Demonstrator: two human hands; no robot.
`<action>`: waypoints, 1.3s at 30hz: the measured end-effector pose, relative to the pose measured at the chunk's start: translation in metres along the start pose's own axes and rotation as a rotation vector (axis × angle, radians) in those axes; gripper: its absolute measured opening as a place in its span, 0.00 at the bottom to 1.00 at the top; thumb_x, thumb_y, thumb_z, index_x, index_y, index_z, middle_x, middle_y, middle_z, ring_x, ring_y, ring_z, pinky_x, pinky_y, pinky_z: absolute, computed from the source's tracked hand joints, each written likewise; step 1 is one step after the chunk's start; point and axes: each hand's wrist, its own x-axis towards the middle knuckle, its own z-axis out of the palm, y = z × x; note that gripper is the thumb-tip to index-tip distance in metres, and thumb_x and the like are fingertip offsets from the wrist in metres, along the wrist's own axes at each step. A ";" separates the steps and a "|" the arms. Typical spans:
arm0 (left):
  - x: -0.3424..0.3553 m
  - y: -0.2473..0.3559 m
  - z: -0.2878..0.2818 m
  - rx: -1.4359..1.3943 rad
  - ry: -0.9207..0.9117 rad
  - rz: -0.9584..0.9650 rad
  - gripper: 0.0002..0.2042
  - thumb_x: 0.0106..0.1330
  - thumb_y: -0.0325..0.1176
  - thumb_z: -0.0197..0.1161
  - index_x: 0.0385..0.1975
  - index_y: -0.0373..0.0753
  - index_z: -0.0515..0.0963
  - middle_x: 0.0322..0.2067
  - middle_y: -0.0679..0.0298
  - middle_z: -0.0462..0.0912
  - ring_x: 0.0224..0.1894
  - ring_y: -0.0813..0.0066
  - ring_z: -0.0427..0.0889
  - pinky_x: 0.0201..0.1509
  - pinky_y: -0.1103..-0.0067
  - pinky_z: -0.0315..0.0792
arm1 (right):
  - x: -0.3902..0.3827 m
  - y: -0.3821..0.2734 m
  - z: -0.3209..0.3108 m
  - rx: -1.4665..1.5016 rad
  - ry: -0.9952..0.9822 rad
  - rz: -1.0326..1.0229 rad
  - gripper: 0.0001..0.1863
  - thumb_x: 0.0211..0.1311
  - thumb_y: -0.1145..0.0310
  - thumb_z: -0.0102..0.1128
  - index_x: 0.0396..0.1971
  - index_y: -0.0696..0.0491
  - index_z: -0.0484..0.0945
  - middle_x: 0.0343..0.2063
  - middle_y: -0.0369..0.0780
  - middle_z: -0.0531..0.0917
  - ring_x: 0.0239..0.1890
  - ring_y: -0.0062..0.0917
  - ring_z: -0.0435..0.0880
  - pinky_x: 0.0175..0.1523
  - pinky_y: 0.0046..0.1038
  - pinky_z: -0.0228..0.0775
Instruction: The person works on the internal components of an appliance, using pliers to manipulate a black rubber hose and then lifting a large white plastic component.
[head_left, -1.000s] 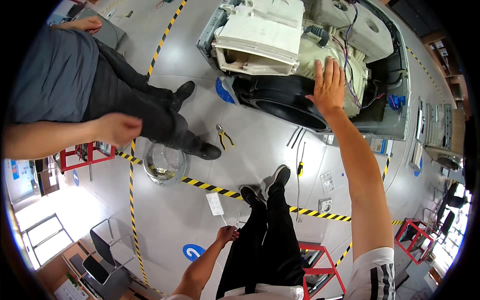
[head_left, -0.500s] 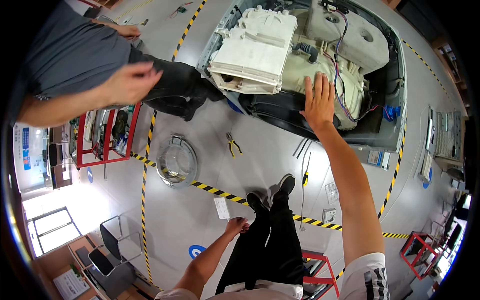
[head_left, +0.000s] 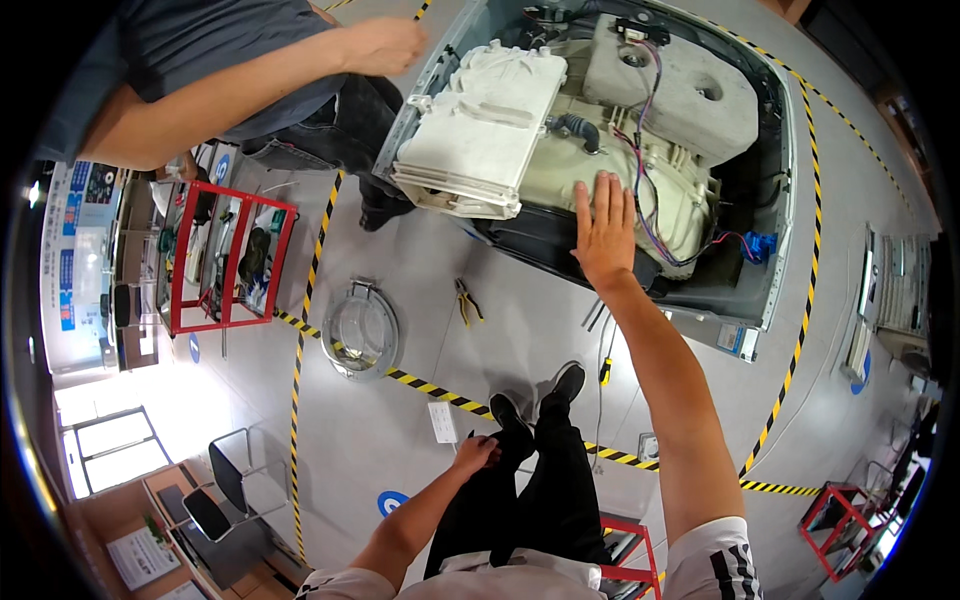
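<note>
My right hand reaches forward and lies flat, fingers stretched out, on the cream plastic tub of an opened washing machine. A white plastic drawer housing sits at the machine's left side. Beside the tub are a grey concrete counterweight, a black corrugated hose and a loose bundle of coloured wires leading to a blue connector. My left hand hangs low by my thigh with its fingers curled; what they hold, if anything, is hidden.
Another person's arm extends toward the machine's left edge. On the floor lie a round glass door, pliers, a yellow-handled screwdriver and a white card. A red-framed cart stands at left.
The machine sits slightly further left in view, with my right hand still against the tub. The other person's arm has swung away from me, toward the machine. My left hand stays curled.
</note>
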 end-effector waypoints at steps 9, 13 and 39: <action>0.011 0.046 -0.068 0.031 0.355 0.519 0.12 0.67 0.35 0.60 0.43 0.35 0.76 0.43 0.59 0.81 0.39 0.74 0.81 0.40 0.79 0.76 | 0.002 0.000 -0.005 -0.020 -0.104 0.033 0.31 0.69 0.66 0.43 0.71 0.46 0.51 0.71 0.48 0.50 0.73 0.42 0.47 0.75 0.46 0.33; 0.008 0.095 -0.118 0.328 0.584 0.871 0.13 0.65 0.34 0.64 0.45 0.34 0.76 0.45 0.56 0.79 0.49 0.67 0.77 0.54 0.74 0.71 | 0.004 -0.004 -0.012 -0.068 -0.175 0.035 0.30 0.70 0.66 0.39 0.72 0.45 0.49 0.71 0.48 0.48 0.74 0.41 0.45 0.75 0.45 0.32; -0.043 0.481 -0.176 0.610 0.253 0.988 0.58 0.56 0.62 0.64 0.68 0.21 0.36 0.67 0.34 0.48 0.70 0.41 0.51 0.72 0.65 0.51 | 0.080 -0.079 -0.077 1.743 -0.264 1.077 0.38 0.65 0.40 0.53 0.64 0.55 0.64 0.55 0.41 0.75 0.58 0.27 0.73 0.61 0.31 0.63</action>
